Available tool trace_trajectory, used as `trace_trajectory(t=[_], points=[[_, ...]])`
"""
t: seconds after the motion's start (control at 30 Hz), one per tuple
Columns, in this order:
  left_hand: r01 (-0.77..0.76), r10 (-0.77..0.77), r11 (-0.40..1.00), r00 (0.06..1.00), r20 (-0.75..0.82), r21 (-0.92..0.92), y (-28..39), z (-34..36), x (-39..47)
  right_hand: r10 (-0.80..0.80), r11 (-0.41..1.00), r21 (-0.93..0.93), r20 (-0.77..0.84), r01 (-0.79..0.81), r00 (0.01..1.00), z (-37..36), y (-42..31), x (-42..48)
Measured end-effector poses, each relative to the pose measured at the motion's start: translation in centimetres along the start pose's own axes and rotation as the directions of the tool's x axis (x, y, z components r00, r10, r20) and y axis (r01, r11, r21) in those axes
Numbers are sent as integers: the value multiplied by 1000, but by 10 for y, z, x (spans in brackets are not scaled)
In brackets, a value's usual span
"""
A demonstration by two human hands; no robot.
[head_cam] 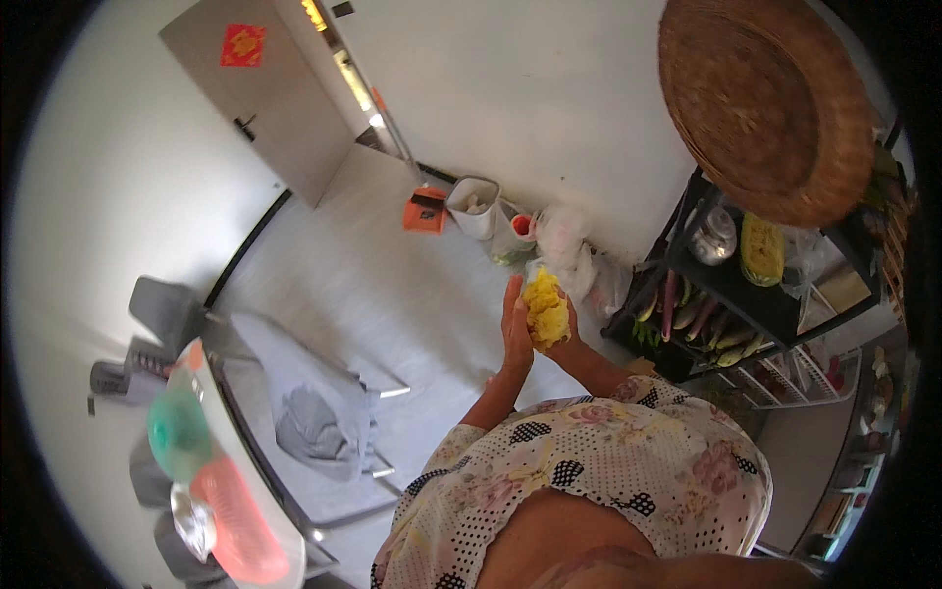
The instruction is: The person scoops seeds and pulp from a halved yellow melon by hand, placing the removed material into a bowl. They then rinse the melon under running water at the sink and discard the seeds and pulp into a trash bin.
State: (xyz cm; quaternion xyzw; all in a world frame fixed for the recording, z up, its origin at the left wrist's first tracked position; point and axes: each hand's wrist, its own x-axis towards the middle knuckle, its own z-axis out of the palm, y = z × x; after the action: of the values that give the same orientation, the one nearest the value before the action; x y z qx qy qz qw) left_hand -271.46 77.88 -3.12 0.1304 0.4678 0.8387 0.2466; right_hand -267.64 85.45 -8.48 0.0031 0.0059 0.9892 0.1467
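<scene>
Both hands are raised before my chest, cupped around a ragged yellow lump of pulp (547,309), perhaps squash flesh. My left hand (517,324) lies flat along the lump's left side, its fingers pointing up. The right side of the lump rests against my right hand (568,324), whose fingers are partly hidden behind it. A cut yellow-fleshed squash (762,250) lies on the black shelf rack at the right, beside a shiny metal object (712,235).
Eggplants (699,313) fill a lower level of the shelf rack (787,327). A woven basket (751,110) hangs above. By the wall stand a white bin (473,210), an orange dustpan (425,211) and plastic bags (565,235). At left is a table (294,548) with covered dishes.
</scene>
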Motion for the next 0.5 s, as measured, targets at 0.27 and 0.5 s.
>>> trace_trajectory(t=[0.27,0.5], points=[[209,-188,956,975,117,-204,-35,-32,200,-307,951,-19,-186,309,933,-34,-44,166],[392,-430,857,901,-46,-335,-114,-113,332,-177,976,104,-112,189,978,-135,-85,285]])
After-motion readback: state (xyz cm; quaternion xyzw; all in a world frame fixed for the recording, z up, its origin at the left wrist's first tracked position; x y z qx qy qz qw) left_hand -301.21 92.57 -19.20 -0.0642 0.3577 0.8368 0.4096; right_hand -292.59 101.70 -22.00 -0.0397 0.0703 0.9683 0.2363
